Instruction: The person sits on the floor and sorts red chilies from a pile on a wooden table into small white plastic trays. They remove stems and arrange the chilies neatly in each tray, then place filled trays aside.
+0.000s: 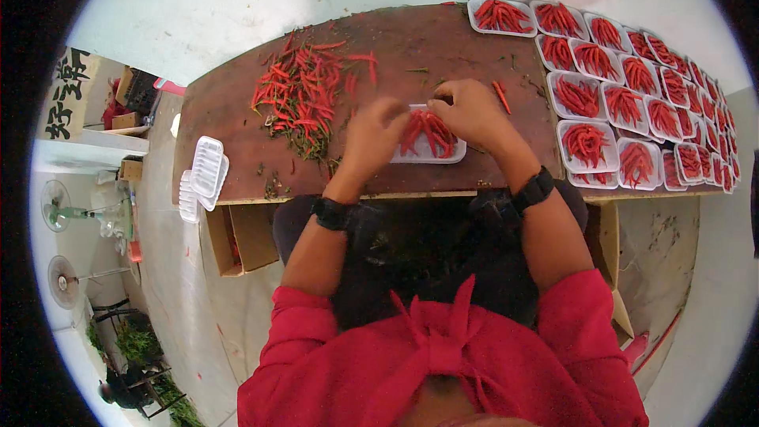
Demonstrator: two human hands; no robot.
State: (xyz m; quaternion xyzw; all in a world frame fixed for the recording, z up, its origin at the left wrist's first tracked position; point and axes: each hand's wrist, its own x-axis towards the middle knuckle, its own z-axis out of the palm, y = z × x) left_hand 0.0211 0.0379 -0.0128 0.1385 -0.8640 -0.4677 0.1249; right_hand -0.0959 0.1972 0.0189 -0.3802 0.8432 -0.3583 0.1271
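A white plastic tray [442, 160] holding red chili peppers [428, 131] lies before me on the brown tabletop, between my two hands. My left hand [379, 130] is over the tray's left side, blurred, its fingers bent; whether it holds anything is unclear. Above the tray's upper right corner, my right hand [471, 110] has thumb and fingers drawn together. Anything small between those fingertips is too indistinct to make out. To the left spreads a heap of loose red chilies [302, 89], with green stems [308, 142] at its lower edge.
Filled chili trays [575, 95] crowd the table's right end, some stacked. Empty white trays [206, 172] sit at its left front corner. A single chili [501, 96] lies right of my right hand. Below the table is a cardboard box [243, 237]. A person [127, 388] is far left.
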